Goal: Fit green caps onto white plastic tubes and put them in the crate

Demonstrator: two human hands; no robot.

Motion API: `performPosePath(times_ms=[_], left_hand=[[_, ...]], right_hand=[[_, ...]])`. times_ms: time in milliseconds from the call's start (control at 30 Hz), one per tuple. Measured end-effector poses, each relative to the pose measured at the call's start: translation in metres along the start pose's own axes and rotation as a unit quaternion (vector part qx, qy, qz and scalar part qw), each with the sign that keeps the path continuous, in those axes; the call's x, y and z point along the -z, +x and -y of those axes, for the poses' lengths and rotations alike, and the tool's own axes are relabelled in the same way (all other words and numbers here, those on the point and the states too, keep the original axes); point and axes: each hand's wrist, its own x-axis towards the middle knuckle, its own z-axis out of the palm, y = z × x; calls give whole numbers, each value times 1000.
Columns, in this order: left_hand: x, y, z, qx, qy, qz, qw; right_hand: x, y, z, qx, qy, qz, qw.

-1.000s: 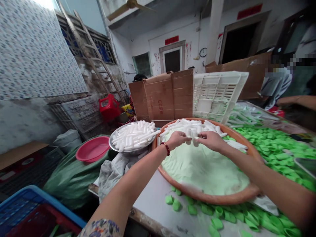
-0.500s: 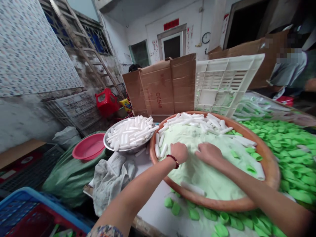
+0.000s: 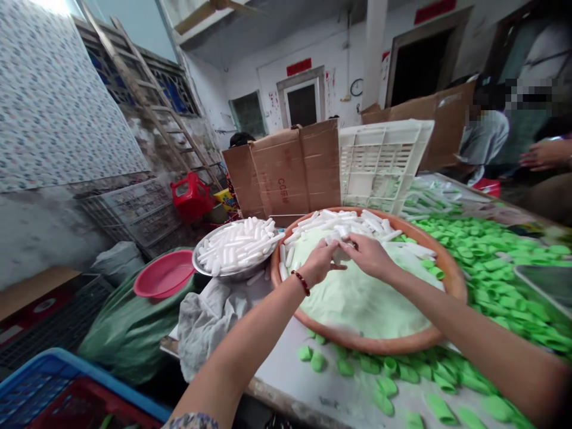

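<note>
- Far left: blue crate (image 3: 58,375) at lower left, red crate inside it; wooden ladder (image 3: 147,101) leans at the wall, upper left; red stool (image 3: 192,196) on the floor below it
- Left of centre: green sack (image 3: 129,336) with pink basin (image 3: 163,274) lying on it; grey cloth (image 3: 208,322) on the table edge
- Steel bowl (image 3: 223,279) just left of the big basin, piled with white tubes (image 3: 236,247)
- Centre: cardboard sheets (image 3: 281,173) stand behind the bowl; terracotta basin (image 3: 384,345) holds green powder (image 3: 361,304), more white tubes (image 3: 344,221) along its far side
- Left hand (image 3: 319,263), red bead bracelet (image 3: 301,283) on wrist: fingers curled in, narrow grip on the white tube (image 3: 339,255), above the powder
- Right hand (image 3: 369,256): fingertips (image 3: 351,244) pinch the same tube from the other side; tube sits between both hands, held clear of the powder as far as visible
- Right of centre: white plastic crate (image 3: 382,167) tilted up behind the basin
- Far right: green caps (image 3: 482,262) heaped on the table, more along the near edge; co-worker's hand (image 3: 545,155) at upper right
</note>
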Motion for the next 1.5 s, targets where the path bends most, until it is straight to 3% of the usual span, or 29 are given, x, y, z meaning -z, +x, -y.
performPosePath(times_ms=[100, 233, 433, 567, 633, 733, 867, 933, 1000, 1100, 1200, 1267, 1367, 1500], left_hand=[[-8, -11, 11, 26, -68, -3, 997], [-13, -19, 30, 70, -122, -40, 989], [3, -22, 31, 79, -136, -82, 984], [10, -20, 36, 65, -118, -113, 984], [8, -20, 43, 62, -99, -114, 987], [13, -23, 50, 35, -67, -142, 987], [46, -48, 36, -11, -44, -200, 979], [61, -74, 27, -40, -48, -220, 974], [65, -107, 25, -79, -61, -238, 966], [43, -161, 43, -79, -93, -236, 964], [5, -199, 77, -11, -88, -199, 976], [-15, -211, 97, 31, -63, -176, 982], [-25, -211, 113, 49, -6, -129, 990], [-19, -207, 111, 56, 31, -80, 995]], right_hand=[[-11, -25, 9, 24, -43, 5, 999], [-28, -59, 18, 80, -83, 58, 992], [-13, -67, 22, 152, -81, 80, 982], [-13, -45, 20, 63, -10, -29, 998], [-19, -35, 19, 28, 26, -20, 999], [-17, -40, 16, 29, 38, 11, 999], [17, -102, 11, -18, 33, -23, 999], [29, -150, 8, -42, 25, 20, 999], [24, -195, 6, -68, 9, 63, 996], [-5, -236, 3, -81, -84, 138, 984], [-34, -241, 3, -85, -183, 157, 967], [-43, -238, 5, -72, -181, 160, 968], [-39, -234, 10, -60, -91, 137, 985], [-10, -223, 20, -33, 45, 117, 992]])
